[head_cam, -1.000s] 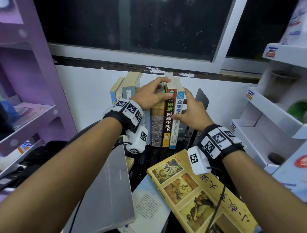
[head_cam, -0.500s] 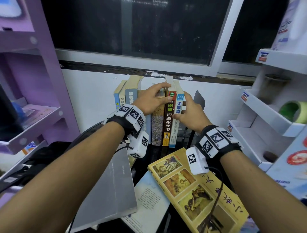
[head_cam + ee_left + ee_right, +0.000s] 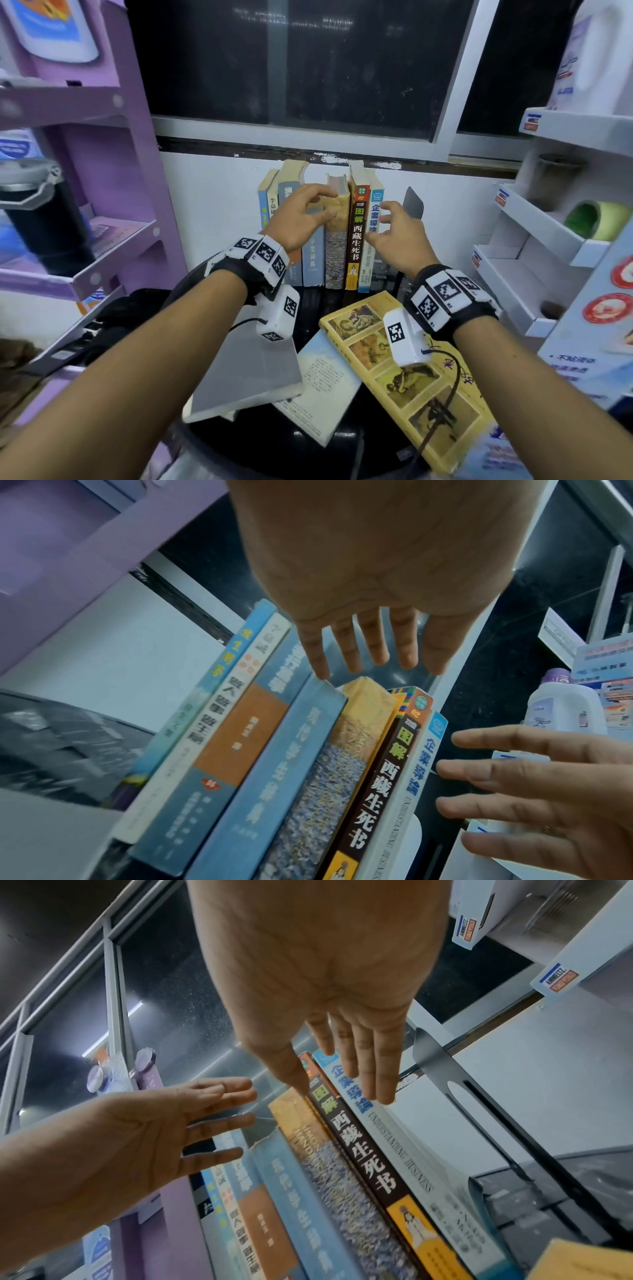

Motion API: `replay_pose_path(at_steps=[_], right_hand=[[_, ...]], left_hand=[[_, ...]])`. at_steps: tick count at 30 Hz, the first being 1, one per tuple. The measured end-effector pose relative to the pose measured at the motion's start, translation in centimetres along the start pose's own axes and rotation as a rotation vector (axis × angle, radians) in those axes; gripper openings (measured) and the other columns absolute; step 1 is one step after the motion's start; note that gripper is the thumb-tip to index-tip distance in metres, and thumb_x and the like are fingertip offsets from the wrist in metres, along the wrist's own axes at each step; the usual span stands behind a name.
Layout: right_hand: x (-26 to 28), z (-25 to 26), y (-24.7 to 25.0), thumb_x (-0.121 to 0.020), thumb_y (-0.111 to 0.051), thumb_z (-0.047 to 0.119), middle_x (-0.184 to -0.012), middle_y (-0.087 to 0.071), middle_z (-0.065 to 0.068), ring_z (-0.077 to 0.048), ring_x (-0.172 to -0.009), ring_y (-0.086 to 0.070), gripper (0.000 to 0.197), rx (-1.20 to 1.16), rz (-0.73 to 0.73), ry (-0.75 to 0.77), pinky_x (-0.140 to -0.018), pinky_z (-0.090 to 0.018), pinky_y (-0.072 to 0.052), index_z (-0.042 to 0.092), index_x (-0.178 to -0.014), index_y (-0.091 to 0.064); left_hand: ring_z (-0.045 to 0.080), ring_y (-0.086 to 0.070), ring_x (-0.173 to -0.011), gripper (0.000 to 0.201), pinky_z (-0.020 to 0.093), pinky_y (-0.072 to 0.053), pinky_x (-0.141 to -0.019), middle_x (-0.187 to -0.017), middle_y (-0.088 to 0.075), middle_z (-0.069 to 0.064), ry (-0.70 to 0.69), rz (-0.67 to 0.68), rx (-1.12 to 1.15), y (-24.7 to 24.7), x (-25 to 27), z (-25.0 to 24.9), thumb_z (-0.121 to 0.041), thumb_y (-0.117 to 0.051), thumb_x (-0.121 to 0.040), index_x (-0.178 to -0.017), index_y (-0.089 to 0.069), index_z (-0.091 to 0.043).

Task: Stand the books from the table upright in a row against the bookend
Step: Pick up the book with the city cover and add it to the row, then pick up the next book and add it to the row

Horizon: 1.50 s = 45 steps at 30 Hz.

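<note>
Row of books (image 3: pixel 337 236): seven upright, spines out, at the back of the desk (image 3: pixel 342 452) by the wall; rightmost one stands near the bookend (image 3: pixel 413 205), contact unclear.
Left hand (image 3: pixel 301 216) and right hand (image 3: pixel 397 233): fingers spread and relaxed, holding nothing, flanking the row, likely to catch a topple.
Flat books (image 3: pixel 404 370): three lying on the desk, not yet stood.
</note>
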State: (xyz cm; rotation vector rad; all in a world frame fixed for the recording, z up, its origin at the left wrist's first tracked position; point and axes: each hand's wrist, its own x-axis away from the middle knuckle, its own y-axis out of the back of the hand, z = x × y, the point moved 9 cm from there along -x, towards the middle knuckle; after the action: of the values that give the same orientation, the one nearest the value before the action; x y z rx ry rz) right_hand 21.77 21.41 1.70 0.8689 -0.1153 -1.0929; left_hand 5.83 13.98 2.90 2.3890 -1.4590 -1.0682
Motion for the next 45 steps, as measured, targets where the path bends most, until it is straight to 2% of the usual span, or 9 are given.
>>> replay_pose_path(at_steps=[3,7,12,18,22,26,34,40,45], right_hand=[[1.0,0.4,-1.3,-0.090,-0.065,0.022,-0.134,-0.056,-0.011,-0.026,-0.120,-0.054,0.056,0.051,0.039,-0.028,-0.100,-0.035,-0.045,0.013,-0.140,-0.042],[2.4,1.3,-4.4,-0.090,-0.066,0.029,-0.131,-0.057,-0.009,-0.020,-0.108,-0.055,0.054,0.105,0.182,-0.041,-0.088,-0.027,-0.042,0.012,-0.137,-0.046],[3.8,2.7,-9.5,-0.089,-0.066,0.037,-0.140,-0.052,-0.010,-0.026,-0.124,-0.052,0.061,0.153,0.365,-0.038,-0.101,-0.034,-0.043,0.012,-0.139,-0.045],[5.5,4.4,-14.9,-0.088,-0.065,0.043,-0.129,-0.055,-0.011,-0.025,-0.096,-0.058,0.057,0.190,0.482,-0.050,-0.081,-0.036,-0.050,0.011,-0.131,-0.047],[6.3,4.5,-17.6,-0.085,-0.069,0.044,-0.138,-0.048,-0.014,-0.031,-0.115,-0.056,0.067,0.216,0.547,-0.112,-0.091,-0.041,-0.053,0.009,-0.135,-0.043],[6.7,4.5,-18.7,-0.082,-0.071,0.046,-0.137,-0.050,-0.012,-0.029,-0.120,-0.054,0.072,0.257,0.570,-0.135,-0.091,-0.039,-0.051,0.008,-0.137,-0.043],[6.7,4.0,-19.6,-0.078,-0.077,0.044,-0.121,-0.061,-0.010,-0.022,-0.093,-0.052,0.061,0.336,0.590,-0.155,-0.072,-0.027,-0.041,0.007,-0.121,-0.055],[6.3,2.9,-19.8,-0.070,-0.084,0.039,-0.129,-0.055,-0.011,-0.028,-0.117,-0.054,0.078,0.287,0.579,-0.214,-0.086,-0.034,-0.046,0.009,-0.130,-0.045],[5.6,2.6,-20.1,-0.057,-0.091,0.040,-0.120,-0.063,-0.011,-0.028,-0.111,-0.058,0.080,0.229,0.592,-0.232,-0.096,-0.042,-0.050,0.009,-0.122,-0.056]], left_hand=[[0.011,-0.049,-0.116,0.028,0.025,-0.038,-0.093,-0.127,-0.052,-0.002,0.079,-0.020,-0.006,1.2,2.1,1.4,-0.019,-0.063,-0.091,-0.119,-0.060,-0.019],[0.014,-0.053,-0.113,0.028,0.023,-0.044,-0.086,-0.126,-0.057,0.001,0.198,0.011,-0.010,2.5,4.9,4.0,-0.018,-0.061,-0.092,-0.120,-0.060,-0.017],[0.015,-0.059,-0.089,0.031,0.028,-0.051,-0.076,-0.116,-0.060,0.003,0.418,0.042,-0.047,4.7,8.6,8.0,-0.021,-0.062,-0.091,-0.121,-0.057,-0.014],[0.024,-0.058,-0.110,0.032,0.038,-0.044,-0.100,-0.118,-0.064,0.006,0.583,0.104,-0.252,7.3,12.5,12.1,-0.029,-0.066,-0.087,-0.113,-0.060,-0.011],[0.024,-0.052,-0.119,0.043,0.036,-0.038,-0.104,-0.127,-0.058,0.005,0.681,0.199,-0.403,7.8,14.3,13.9,-0.039,-0.061,-0.090,-0.123,-0.056,-0.011],[0.025,-0.052,-0.115,0.048,0.039,-0.041,-0.101,-0.129,-0.055,0.009,0.741,0.191,-0.446,8.4,14.9,15.8,-0.047,-0.065,-0.083,-0.118,-0.056,-0.015],[0.033,-0.057,-0.111,0.054,0.034,-0.048,-0.080,-0.110,-0.057,0.011,0.861,0.236,-0.411,8.1,15.5,17.1,-0.039,-0.072,-0.079,-0.119,-0.050,-0.010],[0.032,-0.064,-0.102,0.055,0.040,-0.054,-0.080,-0.105,-0.069,0.013,0.835,0.185,-0.440,8.7,14.9,17.1,-0.030,-0.080,-0.069,-0.113,-0.057,-0.006],[0.028,-0.063,-0.101,0.060,0.036,-0.056,-0.082,-0.107,-0.062,0.010,0.839,0.086,-0.321,9.4,14.8,16.1,-0.020,-0.083,-0.070,-0.118,-0.049,-0.010]])
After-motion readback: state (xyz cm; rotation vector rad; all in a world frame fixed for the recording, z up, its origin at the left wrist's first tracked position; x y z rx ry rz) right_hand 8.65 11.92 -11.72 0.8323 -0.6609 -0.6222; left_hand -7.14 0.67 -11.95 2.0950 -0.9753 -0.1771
